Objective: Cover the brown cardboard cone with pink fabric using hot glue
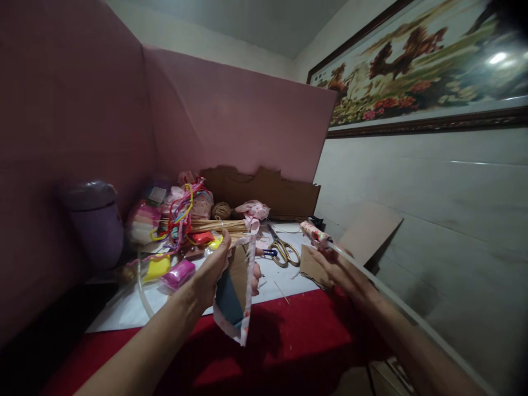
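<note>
Cardboard panel point(236, 278) trimmed with floral fabric point(249, 286) hangs over the red tablecloth point(305, 330), clasped in our left hand point(211, 272), probably by its side to leave the edging exposed; whether our right hand point(336, 270) grips the floral roll point(315, 233), we cannot tell.

The red-covered counter point(307, 324) bears white paper point(119, 316), with gold-handled scissors point(281, 243), a yellow packet point(157, 268) and a magenta packet point(179, 274) on it.
</note>
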Action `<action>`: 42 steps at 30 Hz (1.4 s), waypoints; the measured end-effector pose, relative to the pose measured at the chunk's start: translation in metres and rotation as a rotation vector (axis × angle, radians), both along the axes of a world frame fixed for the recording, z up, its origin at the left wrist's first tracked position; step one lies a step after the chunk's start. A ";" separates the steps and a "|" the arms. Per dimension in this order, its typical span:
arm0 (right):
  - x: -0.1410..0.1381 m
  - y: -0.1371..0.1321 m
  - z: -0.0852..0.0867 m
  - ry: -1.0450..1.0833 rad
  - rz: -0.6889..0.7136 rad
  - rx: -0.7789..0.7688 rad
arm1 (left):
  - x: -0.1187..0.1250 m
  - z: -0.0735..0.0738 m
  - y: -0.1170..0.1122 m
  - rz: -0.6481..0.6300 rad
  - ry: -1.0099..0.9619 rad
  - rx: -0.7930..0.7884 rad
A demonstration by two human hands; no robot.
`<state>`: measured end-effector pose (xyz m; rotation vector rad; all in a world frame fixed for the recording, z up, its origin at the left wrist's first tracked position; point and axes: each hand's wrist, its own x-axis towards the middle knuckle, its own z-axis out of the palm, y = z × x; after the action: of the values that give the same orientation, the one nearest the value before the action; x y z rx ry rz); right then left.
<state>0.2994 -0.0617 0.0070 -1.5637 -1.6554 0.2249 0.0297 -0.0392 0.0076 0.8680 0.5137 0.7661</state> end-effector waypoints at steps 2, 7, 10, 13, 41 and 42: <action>0.015 0.009 -0.007 -0.113 -0.048 -0.082 | 0.000 0.001 -0.001 0.020 0.032 0.016; 0.028 0.019 -0.030 -0.504 -0.199 -0.360 | 0.002 0.003 -0.003 0.028 0.067 0.019; 0.026 0.021 -0.040 -0.579 -0.263 -0.412 | 0.002 0.004 -0.003 0.034 0.061 0.035; 0.023 0.024 -0.043 -0.577 -0.270 -0.422 | 0.003 0.003 -0.003 0.046 0.074 0.046; -0.084 0.010 0.022 0.731 0.678 -0.332 | -0.003 -0.005 -0.008 -0.151 0.075 0.124; -0.084 0.010 0.022 0.732 0.674 -0.333 | -0.003 -0.004 -0.009 -0.148 0.085 0.131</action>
<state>0.2157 -0.0518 0.0290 -0.8891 -1.5044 1.3109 0.0267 -0.0480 0.0032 1.0522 0.4722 0.6343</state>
